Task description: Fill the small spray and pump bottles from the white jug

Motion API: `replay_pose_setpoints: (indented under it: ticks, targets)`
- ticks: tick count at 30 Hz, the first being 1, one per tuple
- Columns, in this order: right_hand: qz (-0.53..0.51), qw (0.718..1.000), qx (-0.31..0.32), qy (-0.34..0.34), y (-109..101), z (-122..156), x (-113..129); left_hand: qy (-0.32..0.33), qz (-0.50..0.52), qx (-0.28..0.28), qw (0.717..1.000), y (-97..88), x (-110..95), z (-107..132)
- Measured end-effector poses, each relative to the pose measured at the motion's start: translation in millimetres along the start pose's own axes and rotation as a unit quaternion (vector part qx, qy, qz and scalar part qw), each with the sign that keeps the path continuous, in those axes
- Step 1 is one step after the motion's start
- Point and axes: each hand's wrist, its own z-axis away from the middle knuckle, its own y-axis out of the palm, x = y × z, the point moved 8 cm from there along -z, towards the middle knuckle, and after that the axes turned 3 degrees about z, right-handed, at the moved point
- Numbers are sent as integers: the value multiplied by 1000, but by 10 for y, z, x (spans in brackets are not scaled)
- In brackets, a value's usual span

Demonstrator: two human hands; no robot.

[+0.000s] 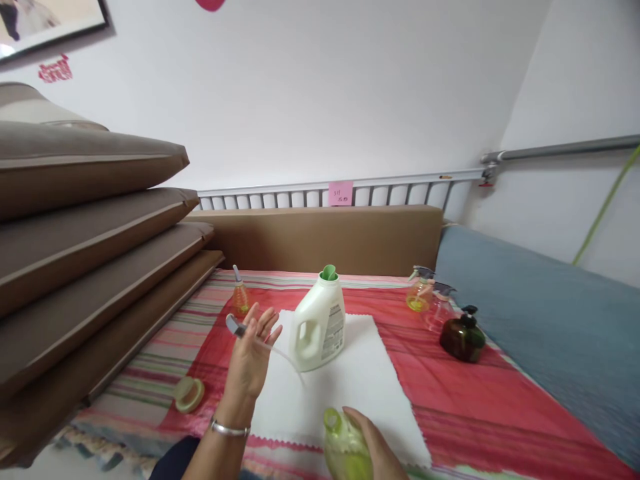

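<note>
My left hand [254,357] is raised palm up over the left side of the white cloth [370,387], its fingers half spread. A grey pump head [235,326] is held by its thumb side, and a thin clear dip tube slants down to the right from it. Low in the middle, my right hand [377,450] grips a see-through bottle [345,443] with yellow-green liquid inside; its mouth is uncapped. Between and beyond both hands stands a white jug [320,327] with a handle and a green spout, upright on the cloth.
At the right stand two clear pump bottles [417,297] [440,311] and a dark brown pump bottle [463,337]. An amber-looking bottle [241,297] stands at back left. A round pale green cap [189,394] lies left. Stacked cushions [100,233] border the left, a blue-grey surface [540,313] the right.
</note>
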Motion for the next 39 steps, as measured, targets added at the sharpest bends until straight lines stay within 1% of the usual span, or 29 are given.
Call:
replay_pose_setpoints:
  ticks: [2,4,9,13,16,18,20,21,23,25,27,29,31,34,37,39]
  targets:
    - [6,1000,24,7,58,-10,90,-13,41,4,999,68,-19,75]
    - [2,999,27,18,74,-14,142,-26,71,13,997,137,-5,145]
    - [-33,999,8,30,50,-3,223,-47,103,26,993,260,48,263]
    - [-54,998,-11,30,-30,-18,357,-44,96,47,993,331,116,343]
    - [-42,999,-11,4,-134,-48,588,-63,58,92,992,412,295,489]
    - [-19,999,-16,-38,-225,-55,794,-97,31,131,986,471,461,622]
    - [2,997,-18,-78,-301,-40,971,-129,27,162,978,512,580,739]
    - [7,996,-15,-89,-325,-26,1031,-139,31,174,974,526,608,780]
    - [5,996,-9,-90,-358,3,1084,-153,39,198,967,554,615,830]
    - [3,997,-8,-78,-378,30,1087,-168,35,218,961,573,599,848]
    - [12,998,-8,-69,-391,49,1080,-179,21,225,957,572,585,844]
    - [25,997,-8,-66,-399,54,1083,-177,-1,220,959,548,574,824]
    - [34,998,-12,-60,-410,48,1083,-162,-24,202,966,505,558,788]
    - [36,998,-13,-42,-403,32,1067,-116,-39,154,980,417,490,707]
    - [36,999,-18,-26,-385,26,1049,-60,-47,93,993,320,367,627]
    - [42,998,-23,-29,-378,27,1061,-39,-100,66,992,284,300,603]
